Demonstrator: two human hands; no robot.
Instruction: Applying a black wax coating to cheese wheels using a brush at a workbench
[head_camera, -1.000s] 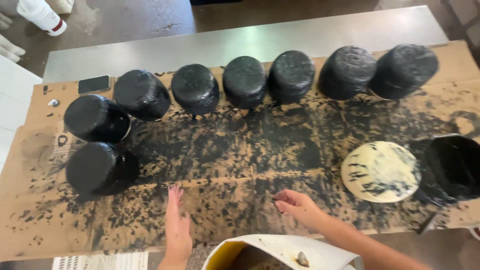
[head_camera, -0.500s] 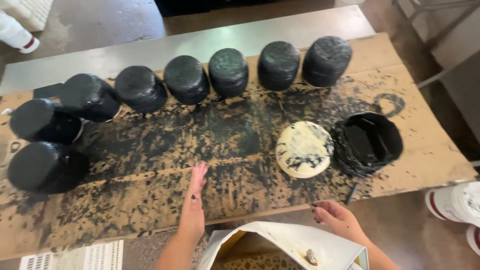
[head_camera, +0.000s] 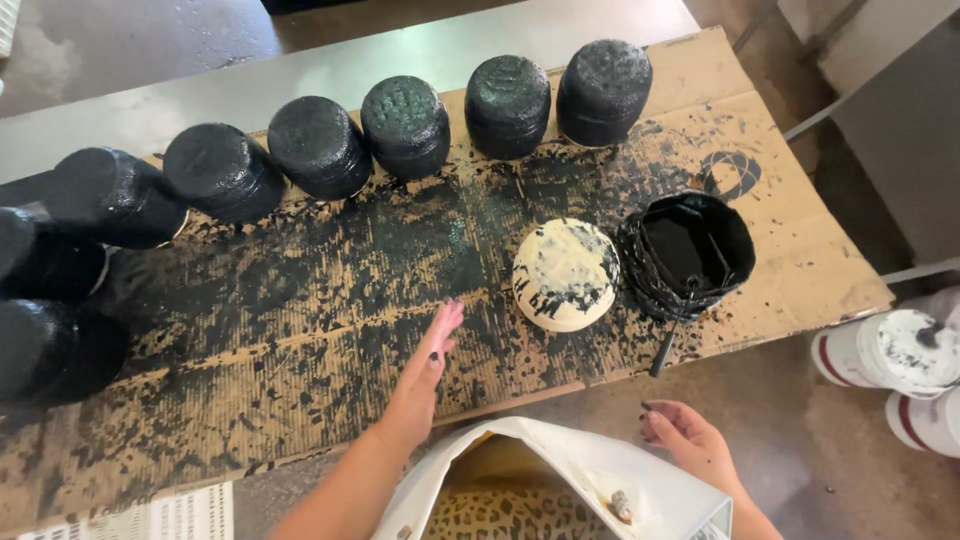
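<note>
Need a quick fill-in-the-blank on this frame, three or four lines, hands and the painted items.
1. The left hand lies flat on the paint-spattered ____ sheet.
2. The pale round lid sits directly ____ of the black paint bucket in the picture.
3. The right hand holds ____.
4. The row of coated pots is painted ____.

Missing words: cardboard; left; nothing; black

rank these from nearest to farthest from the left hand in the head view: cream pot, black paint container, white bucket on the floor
From the left hand:
1. cream pot, just to its right on the cardboard.
2. black paint container, further right, beside the pot.
3. white bucket, far right, on the floor.
</note>
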